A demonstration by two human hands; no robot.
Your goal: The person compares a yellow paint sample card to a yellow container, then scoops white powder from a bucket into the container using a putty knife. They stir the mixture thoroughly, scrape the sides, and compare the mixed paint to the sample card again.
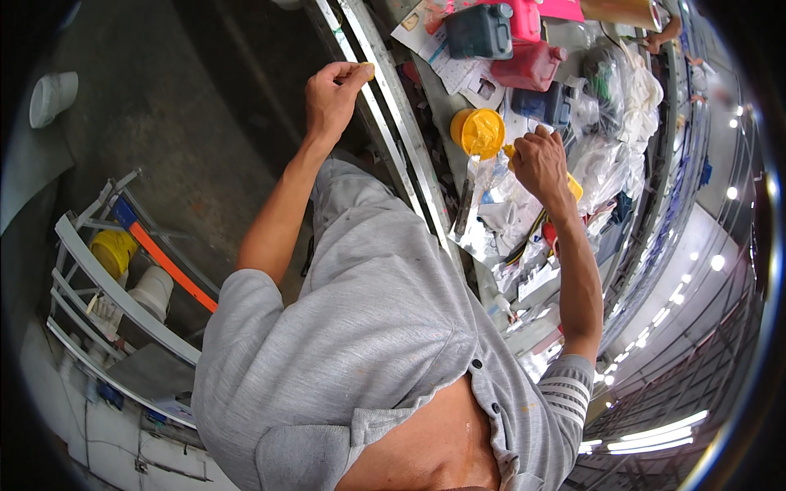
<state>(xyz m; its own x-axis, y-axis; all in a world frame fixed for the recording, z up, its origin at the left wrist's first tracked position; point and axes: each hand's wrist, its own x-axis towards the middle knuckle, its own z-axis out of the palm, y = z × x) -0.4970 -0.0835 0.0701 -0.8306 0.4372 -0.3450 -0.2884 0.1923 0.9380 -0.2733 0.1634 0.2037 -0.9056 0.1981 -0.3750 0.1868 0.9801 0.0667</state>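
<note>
My left hand (pixel 334 102) is raised over the pale metal rail (pixel 393 123). Its thumb and fingers pinch together, and a small bit of yellow (pixel 368 70) shows at the tips; what it is cannot be made out. My right hand (pixel 540 168) is closed just right of a round yellow tub (pixel 478 132) of thick yellow paste. Something coated in yellow (pixel 510 154) sticks out of that fist toward the tub, its kind hidden by the fingers. A flat yellow thing (pixel 575 190) shows partly behind the right wrist. Below the tub lies a narrow metal strip (pixel 467 196).
Beyond the tub stand a dark jug (pixel 479 33), a red jug (pixel 530 67) and a blue container (pixel 544 105). Crumpled clear plastic (pixel 602 168) and white cloth (pixel 643 98) cover the right side. A metal rack (pixel 123 290) holds buckets at left. Another person's hand (pixel 661 37) appears far right.
</note>
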